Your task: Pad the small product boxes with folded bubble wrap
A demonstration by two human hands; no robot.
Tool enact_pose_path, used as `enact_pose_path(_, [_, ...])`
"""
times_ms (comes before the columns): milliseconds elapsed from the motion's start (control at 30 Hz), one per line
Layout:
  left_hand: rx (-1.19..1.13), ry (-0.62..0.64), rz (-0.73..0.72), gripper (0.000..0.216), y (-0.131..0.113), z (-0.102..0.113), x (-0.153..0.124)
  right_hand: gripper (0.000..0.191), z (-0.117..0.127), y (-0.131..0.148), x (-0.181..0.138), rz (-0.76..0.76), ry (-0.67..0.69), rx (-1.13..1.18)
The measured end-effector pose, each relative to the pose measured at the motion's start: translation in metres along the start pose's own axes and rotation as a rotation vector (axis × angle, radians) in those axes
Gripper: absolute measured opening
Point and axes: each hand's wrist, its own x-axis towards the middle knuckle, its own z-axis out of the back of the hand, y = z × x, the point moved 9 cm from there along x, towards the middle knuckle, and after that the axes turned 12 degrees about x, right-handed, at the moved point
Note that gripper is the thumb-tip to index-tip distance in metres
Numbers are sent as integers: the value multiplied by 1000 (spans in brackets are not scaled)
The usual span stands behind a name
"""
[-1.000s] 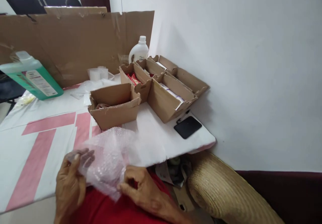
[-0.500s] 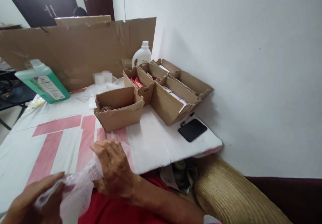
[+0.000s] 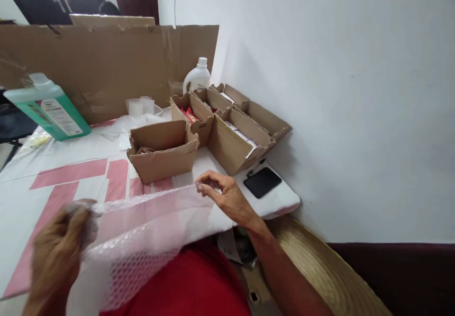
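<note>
Bubble wrap sheet is held spread between both hands, above the near edge of the counter and over the person's red-clothed lap. Left hand is blurred; its fingers look closed on the sheet's left corner, thumb on top. Right hand pinches the upper right corner between thumb and fingertips, remaining fingers curled. Sheet hangs slack toward the lap and its lower left part is creased. Judgement: to spread it well, both corners need even tension at equal height, so the sheet flattens without tearing; a pinch close to the edge keeps the middle free. Just beyond the sheet stands an open cardboard box, with more open boxes behind it and a black phone near the right hand.
</note>
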Motion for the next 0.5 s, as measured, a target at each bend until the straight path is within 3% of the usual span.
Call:
enact_pose_path(133, [-37,192,89,58,22,-80,23,11,24,-21,31,-15,19,-135])
enact_pose_path(233, [63,212,29,52,40,-112,34,12,22,-56,51,-46,67,-233])
enact_pose_path(333, [149,175,17,48,57,-116,39,13,15,-95,58,-97,106,-289])
enact_pose_path(400, [226,100,-13,56,59,-106,40,13,19,-110,55,-114,78,-321])
enact_pose_path(500, [445,-129,-250,61,31,-83,27,19,30,-100,44,-50,-65,-468])
